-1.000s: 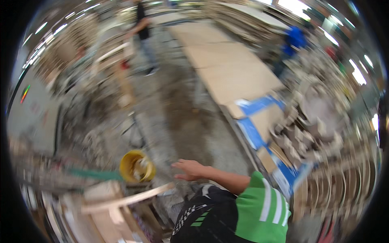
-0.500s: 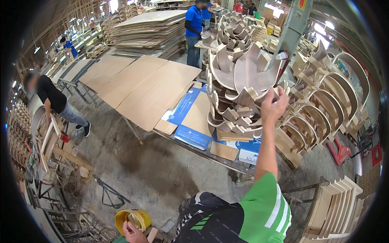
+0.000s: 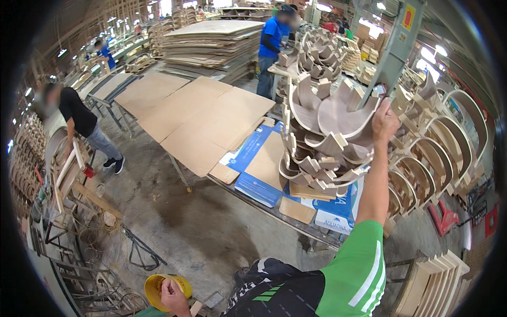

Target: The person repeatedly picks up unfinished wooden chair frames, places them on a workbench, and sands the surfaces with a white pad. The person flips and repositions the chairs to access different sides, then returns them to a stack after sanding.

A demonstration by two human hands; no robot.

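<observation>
My right arm reaches forward over a stack of curved plywood pieces (image 3: 305, 122) with small light blocks along their ends. The fingers of my right hand (image 3: 385, 124) are closed at the right end of the top curved plywood piece (image 3: 338, 120), which rests on the stack. My left hand (image 3: 174, 298) is low, at the rim of a yellow bucket (image 3: 183, 284), with its fingers curled together. Whatever those fingers hold, if anything, is hidden. A small light wooden block (image 3: 196, 308) shows beside that hand.
The stack stands on a table covered with blue printed cardboard (image 3: 257, 189). Brown sheets (image 3: 198, 116) extend left. Curved frames (image 3: 422, 153) and a metal post (image 3: 396, 53) stand right. Co-workers are at the left (image 3: 79, 119) and beyond the stack (image 3: 270, 39).
My right hand has moved up and right to the end of the top curved piece, its fingers closing. The view has shifted a little. My left hand stays by the bucket.
</observation>
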